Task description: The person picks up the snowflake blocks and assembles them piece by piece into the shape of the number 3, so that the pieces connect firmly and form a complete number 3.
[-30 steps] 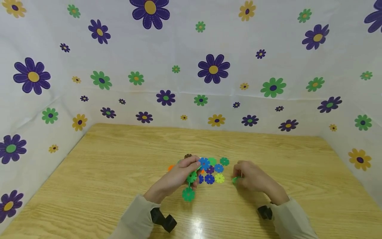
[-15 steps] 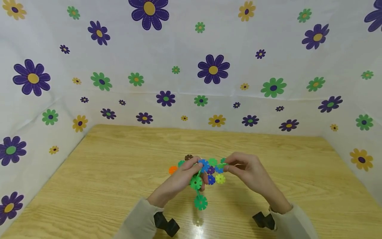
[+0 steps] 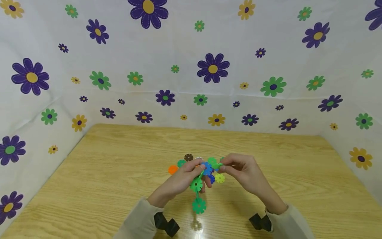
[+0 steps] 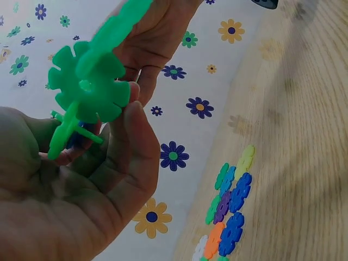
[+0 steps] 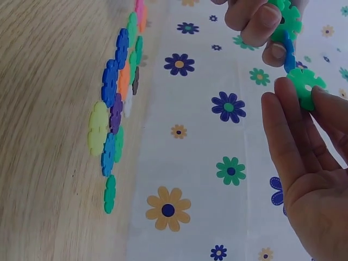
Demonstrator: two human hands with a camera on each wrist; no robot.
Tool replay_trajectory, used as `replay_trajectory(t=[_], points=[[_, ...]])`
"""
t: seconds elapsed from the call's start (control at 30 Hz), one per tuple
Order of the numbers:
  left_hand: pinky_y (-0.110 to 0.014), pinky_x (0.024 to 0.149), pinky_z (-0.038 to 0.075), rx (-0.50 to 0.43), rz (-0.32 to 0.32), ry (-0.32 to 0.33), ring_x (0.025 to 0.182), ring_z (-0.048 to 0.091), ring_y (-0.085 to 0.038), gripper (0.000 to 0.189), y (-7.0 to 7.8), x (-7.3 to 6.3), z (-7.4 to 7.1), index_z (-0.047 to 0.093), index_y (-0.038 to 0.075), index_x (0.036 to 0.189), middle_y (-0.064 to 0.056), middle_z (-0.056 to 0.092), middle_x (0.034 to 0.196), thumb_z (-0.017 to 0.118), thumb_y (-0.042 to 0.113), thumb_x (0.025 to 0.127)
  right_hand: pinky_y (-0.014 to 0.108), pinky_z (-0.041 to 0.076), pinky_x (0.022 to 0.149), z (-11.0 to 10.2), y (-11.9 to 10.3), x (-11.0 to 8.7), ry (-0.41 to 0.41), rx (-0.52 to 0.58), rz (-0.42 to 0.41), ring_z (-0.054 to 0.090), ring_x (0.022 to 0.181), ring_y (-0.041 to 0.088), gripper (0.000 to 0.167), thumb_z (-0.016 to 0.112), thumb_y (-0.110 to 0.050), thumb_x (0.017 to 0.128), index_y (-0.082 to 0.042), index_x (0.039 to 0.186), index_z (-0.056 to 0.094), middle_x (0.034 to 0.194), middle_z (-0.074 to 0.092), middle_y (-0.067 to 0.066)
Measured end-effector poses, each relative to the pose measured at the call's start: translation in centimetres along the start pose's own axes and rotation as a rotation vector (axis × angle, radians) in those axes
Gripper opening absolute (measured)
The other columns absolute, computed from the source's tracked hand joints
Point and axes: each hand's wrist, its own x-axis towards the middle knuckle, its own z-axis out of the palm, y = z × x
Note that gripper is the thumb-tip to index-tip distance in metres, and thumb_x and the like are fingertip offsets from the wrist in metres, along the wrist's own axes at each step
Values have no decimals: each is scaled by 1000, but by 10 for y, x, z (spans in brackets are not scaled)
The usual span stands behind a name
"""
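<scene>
My left hand holds a chain of slotted, flower-shaped plastic discs over the table. Green discs hang from its lower end, and a blue disc sticks out toward the right, pinched near the thumb. Between thumb and fingertips, my right hand pinches a single green disc. In the right wrist view its edge meets the rim of the blue disc; how deep the slots sit is too small to tell. The left wrist view shows a green disc of the chain close up, partly covering the fingers behind.
Loose discs lie flat on the wooden table beyond the hands, among them an orange disc, a brown disc and a yellow disc. A flower-printed cloth stands around the table's back and sides.
My right hand has lifted a green disc off the table and brought it left to the blue disc. My left hand has shifted slightly right, with the chain hanging lower.
</scene>
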Motion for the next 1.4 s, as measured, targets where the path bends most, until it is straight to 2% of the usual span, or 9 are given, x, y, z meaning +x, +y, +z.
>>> replay_trajectory(t=[0.27, 0.5, 0.67, 0.77, 0.87, 1.03, 1.1, 1.2, 1.4], points=[[-31, 65, 53, 4, 1, -16, 63, 59, -16, 30, 2, -1, 0, 46, -5, 105, -7, 66, 83, 28, 17, 114, 32, 60, 70, 4, 4, 1, -28, 11, -76, 71, 80, 18, 19, 61, 21, 91, 5, 94, 71, 89, 70, 16], [-30, 63, 49, 18, -66, 55, 63, 57, -17, 24, 4, -4, 6, 45, 1, 102, -8, 62, 80, 29, 15, 114, 27, 59, 63, 17, 8, 1, 37, -137, -229, 71, 72, 19, 28, 68, 27, 80, 1, 88, 72, 82, 70, 14], [-30, 62, 50, 24, -45, 56, 62, 57, -16, 23, 4, -2, 9, 43, 1, 100, -8, 61, 79, 30, 14, 114, 24, 58, 63, 18, 7, 1, 42, -193, -289, 71, 71, 21, 32, 68, 30, 76, 1, 88, 71, 82, 69, 14], [-31, 65, 53, 15, -40, 49, 65, 60, -16, 25, 2, -1, 8, 46, 1, 101, -8, 63, 83, 32, 16, 114, 27, 59, 64, 11, 7, 1, 8, -217, -232, 71, 73, 22, 28, 69, 26, 80, 1, 93, 71, 86, 70, 13], [-32, 72, 54, 0, -43, 64, 68, 63, -17, 23, 0, 1, 5, 47, 1, 105, -14, 66, 92, 32, 17, 114, 31, 60, 66, 3, 11, -1, -43, -279, -104, 71, 76, 22, 22, 70, 19, 85, 2, 100, 72, 94, 71, 14], [-35, 77, 56, -74, -38, 107, 78, 68, -24, 20, -2, 0, -3, 40, 1, 125, -27, 65, 105, 33, 15, 113, 27, 57, 67, -5, 23, -4, -247, -536, 77, 67, 76, 17, 20, 72, 12, 87, 4, 105, 72, 96, 68, 12], [-38, 78, 57, -103, -37, 115, 86, 68, -26, 24, -2, -1, -5, 38, 1, 134, -26, 64, 105, 34, 12, 112, 24, 54, 66, -5, 27, -6, -347, -638, 104, 61, 75, 13, 23, 73, 12, 86, 4, 107, 73, 94, 65, 9], [-46, 81, 58, -126, -29, 124, 93, 67, -28, 31, -2, 0, -6, 40, 3, 141, -21, 63, 101, 34, 6, 110, 24, 51, 64, -3, 31, -10, -423, -737, 129, 53, 73, 9, 28, 74, 12, 84, 1, 110, 75, 91, 61, 4], [-46, 80, 58, -152, -34, 125, 90, 60, -27, 44, 0, -1, -6, 42, -1, 142, -16, 57, 100, 32, -7, 100, 29, 53, 69, 0, 31, -13, -440, -839, 95, 57, 78, 14, 20, 76, 10, 83, -5, 96, 77, 93, 60, 3]])
